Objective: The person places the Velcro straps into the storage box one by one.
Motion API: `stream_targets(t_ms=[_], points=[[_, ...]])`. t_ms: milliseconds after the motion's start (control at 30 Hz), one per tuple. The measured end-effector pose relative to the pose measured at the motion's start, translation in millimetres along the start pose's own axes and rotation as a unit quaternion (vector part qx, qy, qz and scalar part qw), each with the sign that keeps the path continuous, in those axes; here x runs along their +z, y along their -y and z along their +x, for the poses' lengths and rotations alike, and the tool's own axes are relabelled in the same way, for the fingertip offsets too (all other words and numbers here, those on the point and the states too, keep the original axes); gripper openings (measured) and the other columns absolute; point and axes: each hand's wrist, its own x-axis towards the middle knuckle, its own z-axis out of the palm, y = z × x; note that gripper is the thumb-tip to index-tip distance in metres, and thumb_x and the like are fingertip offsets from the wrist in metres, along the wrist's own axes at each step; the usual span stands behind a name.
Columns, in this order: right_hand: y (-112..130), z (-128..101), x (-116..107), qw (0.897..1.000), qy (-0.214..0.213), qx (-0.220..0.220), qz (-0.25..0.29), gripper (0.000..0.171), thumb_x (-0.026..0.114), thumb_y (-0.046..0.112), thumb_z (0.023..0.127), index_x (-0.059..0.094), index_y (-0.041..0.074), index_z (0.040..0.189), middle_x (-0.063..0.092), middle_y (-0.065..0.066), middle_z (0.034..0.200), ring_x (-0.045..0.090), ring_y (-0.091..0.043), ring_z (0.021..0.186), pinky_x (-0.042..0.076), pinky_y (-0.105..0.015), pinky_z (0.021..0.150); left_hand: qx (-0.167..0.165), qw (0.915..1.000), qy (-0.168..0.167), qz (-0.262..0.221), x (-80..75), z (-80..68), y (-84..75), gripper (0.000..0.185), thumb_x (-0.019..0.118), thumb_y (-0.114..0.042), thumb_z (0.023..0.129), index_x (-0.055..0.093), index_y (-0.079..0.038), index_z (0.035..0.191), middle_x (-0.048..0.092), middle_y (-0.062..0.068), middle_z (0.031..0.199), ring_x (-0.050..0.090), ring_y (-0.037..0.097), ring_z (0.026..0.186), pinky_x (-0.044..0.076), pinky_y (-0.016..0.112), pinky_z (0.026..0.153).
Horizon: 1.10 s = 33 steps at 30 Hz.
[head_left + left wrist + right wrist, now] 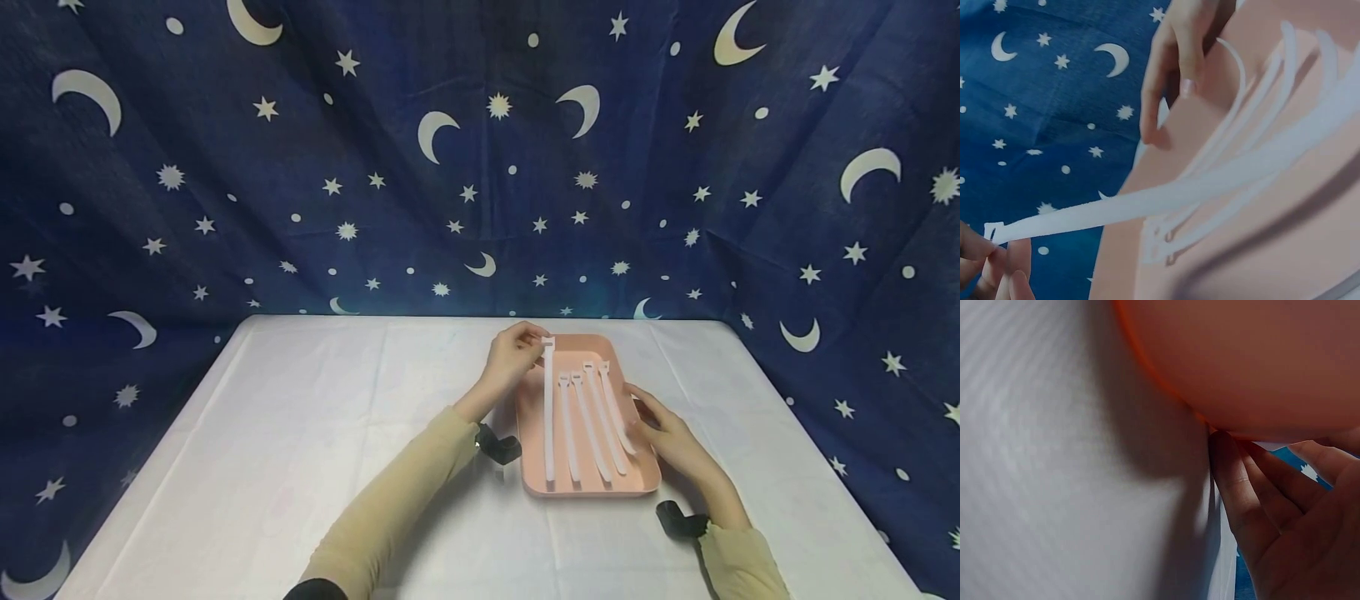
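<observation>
A pink tray (534, 475) stands on the table, tilted slightly in the right wrist view. Thumb and fingers of my left hand (513, 354) pinch the slotted head of a long white cable tie (548, 417), a strap type. In the left wrist view this cable tie (1166, 197) stretches from the fingertips across the tray. Several shorter white cable ties (592, 417) lie side by side in the tray, heads toward the far end. My right hand (678, 442) grips the tray's right side; its thumb (1189, 69) laps over the rim, while its fingers (1241, 494) reach beneath the edge.
A white cloth (315, 433) covers the table, and the tray sits right of its middle. Behind the far edge hangs a dark blue curtain (390, 150) with moons and stars. Black wrist mounts (498, 447) sit close to the tray on both sides.
</observation>
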Motion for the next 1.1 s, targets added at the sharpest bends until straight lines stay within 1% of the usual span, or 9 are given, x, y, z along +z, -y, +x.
stream_targets(t_ms=[100,333,400,533,600,700,900,967,1100], points=[[0.4,-0.1,-0.4,1.000,-0.001,-0.003,-0.003,0.061,0.052,0.023,0.098,0.025,0.013,0.152,0.034,-0.030,0.149,0.033,-0.049,0.138,0.028,-0.062,0.110,-0.012,0.9998,0.008,0.012,1.9,4.2,2.1,0.022,0.054,0.000,0.087,0.068,-0.001,0.104,0.064,0.011,0.081,0.071,0.036,0.075,0.051,0.019,0.054],[-0.2,-0.2,-0.5,1.000,0.000,-0.008,-0.004,0.061,0.051,0.021,0.098,0.024,0.012,0.152,0.036,-0.030,0.148,0.033,-0.049,0.137,0.028,-0.061,0.110,-0.040,0.9986,0.024,0.023,7.7,11.7,8.0,0.021,0.053,-0.001,0.088,0.066,-0.001,0.104,0.062,0.010,0.080,0.071,0.038,0.080,0.059,0.040,0.067],[-0.4,-0.8,-0.4,1.000,0.000,-0.008,0.001,0.061,0.051,0.021,0.098,0.025,0.012,0.152,0.036,-0.030,0.148,0.033,-0.049,0.138,0.028,-0.061,0.110,-0.046,0.9982,0.027,0.026,9.9,14.0,9.6,0.020,0.054,-0.001,0.088,0.066,0.000,0.104,0.061,0.010,0.079,0.071,0.038,0.081,0.059,0.041,0.068],[0.5,-2.0,-0.4,1.000,-0.002,-0.008,-0.004,0.061,0.051,0.022,0.098,0.025,0.013,0.152,0.036,-0.030,0.148,0.033,-0.049,0.137,0.028,-0.061,0.110,-0.049,0.9973,0.034,0.042,13.4,17.8,12.7,0.020,0.053,-0.002,0.089,0.065,0.000,0.104,0.062,0.010,0.079,0.071,0.037,0.081,0.057,0.031,0.062],[1.5,-2.2,-0.2,1.000,-0.004,-0.007,-0.009,0.061,0.051,0.023,0.098,0.025,0.013,0.152,0.035,-0.031,0.148,0.033,-0.050,0.137,0.029,-0.062,0.109,-0.047,0.9967,0.036,0.056,15.0,20.0,15.7,0.019,0.053,-0.002,0.088,0.065,-0.001,0.103,0.062,0.010,0.079,0.072,0.035,0.080,0.053,0.023,0.056],[2.4,-2.3,0.2,1.000,-0.003,-0.003,-0.015,0.061,0.051,0.025,0.099,0.024,0.013,0.152,0.034,-0.030,0.149,0.033,-0.050,0.137,0.029,-0.062,0.109,-0.046,0.9950,0.034,0.081,17.2,22.8,20.4,0.016,0.055,-0.003,0.087,0.065,-0.001,0.099,0.062,0.008,0.077,0.071,0.030,0.074,0.046,0.017,0.052],[2.4,-1.6,0.8,1.000,-0.003,-0.001,-0.009,0.061,0.052,0.022,0.098,0.025,0.014,0.152,0.032,-0.030,0.151,0.031,-0.050,0.138,0.027,-0.063,0.110,-0.045,0.9891,0.027,0.138,19.9,26.6,26.7,0.007,0.059,-0.006,0.085,0.064,-0.005,0.089,0.057,0.001,0.070,0.049,0.008,0.056,0.035,0.017,0.050],[2.7,-1.3,0.8,1.000,-0.004,-0.005,-0.009,0.061,0.052,0.021,0.098,0.025,0.013,0.152,0.032,-0.030,0.150,0.032,-0.050,0.137,0.028,-0.064,0.109,-0.045,0.9878,0.033,0.145,20.2,27.6,27.7,0.006,0.059,-0.007,0.086,0.064,-0.005,0.089,0.057,0.001,0.069,0.047,0.007,0.053,0.034,0.017,0.050],[3.3,-0.8,0.5,1.000,-0.004,-0.012,-0.010,0.061,0.052,0.019,0.098,0.025,0.013,0.152,0.034,-0.030,0.149,0.034,-0.050,0.136,0.030,-0.063,0.108,-0.047,0.9834,0.051,0.168,20.2,28.9,28.9,0.005,0.059,-0.008,0.087,0.063,-0.005,0.089,0.057,0.001,0.068,0.051,0.010,0.051,0.035,0.018,0.049]])
